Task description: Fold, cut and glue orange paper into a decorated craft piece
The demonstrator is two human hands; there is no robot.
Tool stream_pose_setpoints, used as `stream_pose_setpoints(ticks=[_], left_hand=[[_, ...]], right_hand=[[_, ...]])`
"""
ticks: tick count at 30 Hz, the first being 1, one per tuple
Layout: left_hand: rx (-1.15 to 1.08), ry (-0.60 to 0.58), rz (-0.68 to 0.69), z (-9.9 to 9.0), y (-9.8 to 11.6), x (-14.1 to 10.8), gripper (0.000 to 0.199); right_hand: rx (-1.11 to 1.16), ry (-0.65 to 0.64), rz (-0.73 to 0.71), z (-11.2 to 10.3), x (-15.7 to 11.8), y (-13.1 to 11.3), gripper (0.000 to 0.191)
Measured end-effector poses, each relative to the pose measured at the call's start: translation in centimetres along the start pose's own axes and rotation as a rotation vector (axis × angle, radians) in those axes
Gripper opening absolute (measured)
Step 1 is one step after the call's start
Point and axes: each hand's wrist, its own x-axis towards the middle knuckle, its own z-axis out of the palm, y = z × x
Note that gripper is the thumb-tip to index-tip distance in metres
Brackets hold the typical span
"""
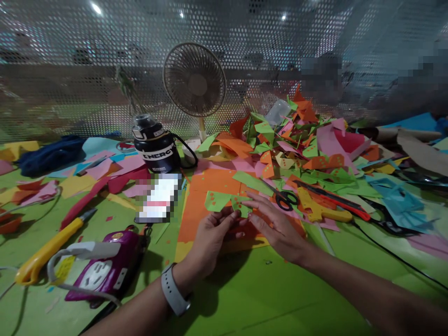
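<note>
Your left hand (210,238) pinches the orange-dotted green paper cutout (237,204) over the orange sheet (196,200), your right hand (278,227) loosely spread at its right; dotting looks done, but what remains isn't shown.

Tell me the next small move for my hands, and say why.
Probably close the right hand lightly on the near side of the green dotted paper to steady it: the left hand pinches the piece, while the right hand's fingers are spread beside it. Whether they already touch it is hard to tell.
</note>
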Motion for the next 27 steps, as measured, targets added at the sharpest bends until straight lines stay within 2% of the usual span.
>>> stream_pose_setpoints(ticks=[8, 17, 27], left_hand=[[0.001, -0.025, 0.012, 0.06, -0.19, 0.13, 0.027], [-0.019, 0.004, 0.033, -0.05, -0.23, 0.10, 0.039], [0.008, -0.081, 0.047, -0.21, -0.24, 0.13, 0.035]], right_hand=[[-0.024, -0.009, -0.009, 0.05, -0.03, -0.07, 0.038], [-0.009, -0.004, -0.022, 0.10, -0.14, 0.02, 0.037], [0.002, 0.124, -0.125, 0.43, 0.24, 0.81, 0.025]])
